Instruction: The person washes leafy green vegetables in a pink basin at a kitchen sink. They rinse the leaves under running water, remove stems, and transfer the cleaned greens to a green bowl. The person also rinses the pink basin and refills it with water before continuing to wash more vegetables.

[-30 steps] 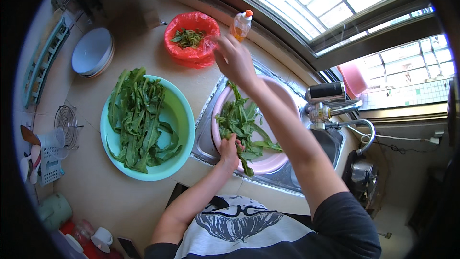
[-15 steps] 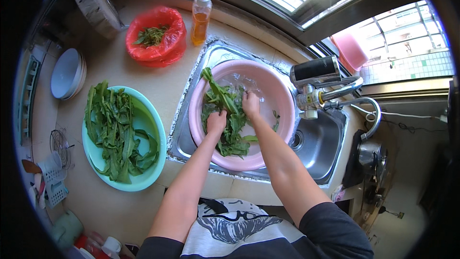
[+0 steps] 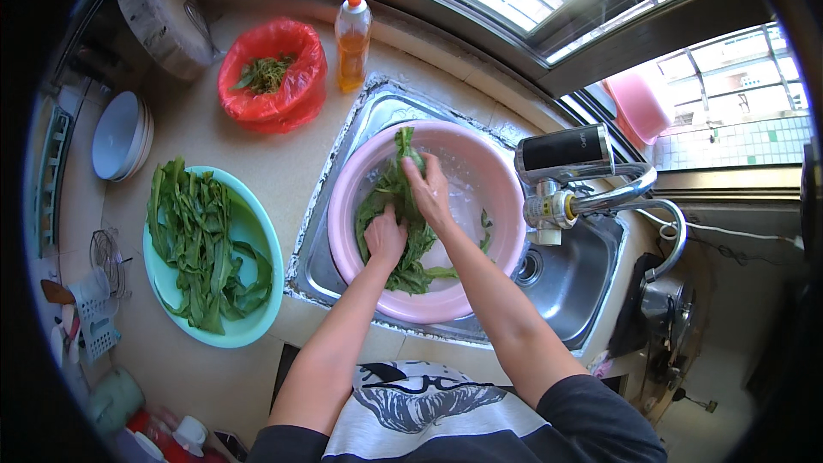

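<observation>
Long leafy greens (image 3: pixel 415 259) lie in water inside a pink basin (image 3: pixel 338 223), which rests in the metal sink. My right hand (image 3: pixel 431 195) is closed around a bunch of them, thumb on the left, with leaf ends standing up above it. Lower and to the left, my left hand (image 3: pixel 386 237) grips the same heap, its fingertips partly buried in leaves. A small loose piece of leaf (image 3: pixel 486 231) floats near the basin's right wall. More long leaves (image 3: pixel 199 236) fill a light green basin (image 3: pixel 276 270) on the counter to the left.
A chrome tap with a black heater body (image 3: pixel 564 154) juts over the basin's right side, above a smaller sink bowl (image 3: pixel 561 279). Behind stand a red plastic bag (image 3: pixel 296 107) holding greens and an orange liquid bottle (image 3: pixel 352 47). Stacked bowls (image 3: pixel 120 137) sit far left.
My right hand has moved slightly left and drawn up a bunch of leaves. My left hand has turned and shifted a little within the heap. The whole view has tilted slightly.
</observation>
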A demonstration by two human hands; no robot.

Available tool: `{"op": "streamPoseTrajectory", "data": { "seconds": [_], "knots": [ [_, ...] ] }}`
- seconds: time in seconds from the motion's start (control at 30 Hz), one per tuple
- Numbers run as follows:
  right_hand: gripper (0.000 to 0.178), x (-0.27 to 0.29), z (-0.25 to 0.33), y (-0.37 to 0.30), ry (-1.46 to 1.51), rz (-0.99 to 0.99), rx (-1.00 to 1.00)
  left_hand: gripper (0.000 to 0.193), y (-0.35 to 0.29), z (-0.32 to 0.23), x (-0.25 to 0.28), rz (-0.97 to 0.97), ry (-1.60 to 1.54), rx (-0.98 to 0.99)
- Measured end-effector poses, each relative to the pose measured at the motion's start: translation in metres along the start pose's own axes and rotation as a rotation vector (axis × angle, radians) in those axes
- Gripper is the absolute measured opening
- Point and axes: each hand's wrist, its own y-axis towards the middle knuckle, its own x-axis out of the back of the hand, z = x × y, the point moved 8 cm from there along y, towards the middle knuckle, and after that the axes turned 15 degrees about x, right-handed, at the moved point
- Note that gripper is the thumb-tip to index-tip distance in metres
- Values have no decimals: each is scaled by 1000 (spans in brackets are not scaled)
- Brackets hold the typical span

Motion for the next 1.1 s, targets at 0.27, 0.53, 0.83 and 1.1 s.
{"op": "streamPoseTrajectory", "data": {
  "seconds": [0.27,0.53,0.83,1.1],
  "knots": [
    [45,57,-35,4,-140,177,-345,29,0,9,33,174,-360,60],
    [18,46,-54,-61,-867,375,313,48,10,-52,42,-160,295,-185],
    [35,51,-61,-53,-471,216,-21,34,50,-10,4,-146,-198,-162],
    [36,9,-58,-78,344,525,-543,38,51,2,-9,483,-1221,228]
  ]
}}
